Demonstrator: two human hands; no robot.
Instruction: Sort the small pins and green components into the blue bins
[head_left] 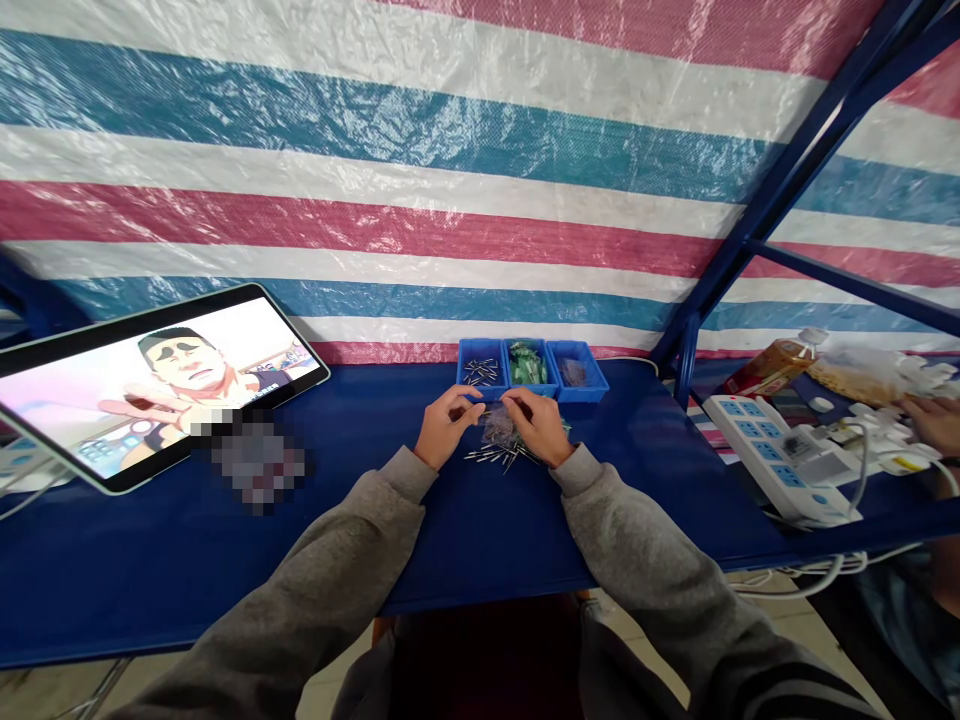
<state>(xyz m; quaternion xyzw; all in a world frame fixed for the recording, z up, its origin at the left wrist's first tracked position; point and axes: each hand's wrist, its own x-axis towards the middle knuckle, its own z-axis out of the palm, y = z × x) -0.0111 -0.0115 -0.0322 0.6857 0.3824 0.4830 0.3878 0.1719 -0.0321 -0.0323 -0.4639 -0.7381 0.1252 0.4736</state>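
Note:
My left hand (445, 428) and my right hand (537, 424) are close together over the blue table (480, 540). The fingers of each are pinched together, and anything between them is too small to make out. Under and between them lies a loose pile of thin metal-tipped pieces (504, 455) with small clear parts (498, 428). Just beyond stand three joined blue bins: the left one (482, 370) holds thin dark and silver pieces, the middle one (529, 364) green pieces, the right one (577, 371) small clear parts.
At the left a tablet (165, 380) leans with a cartoon on its screen, and a blurred patch lies beside it. A power strip (780, 455) with cables, an amber bottle (772, 362) and a person's hand (930, 424) are at the right. Striped sheeting (450, 230) hangs behind.

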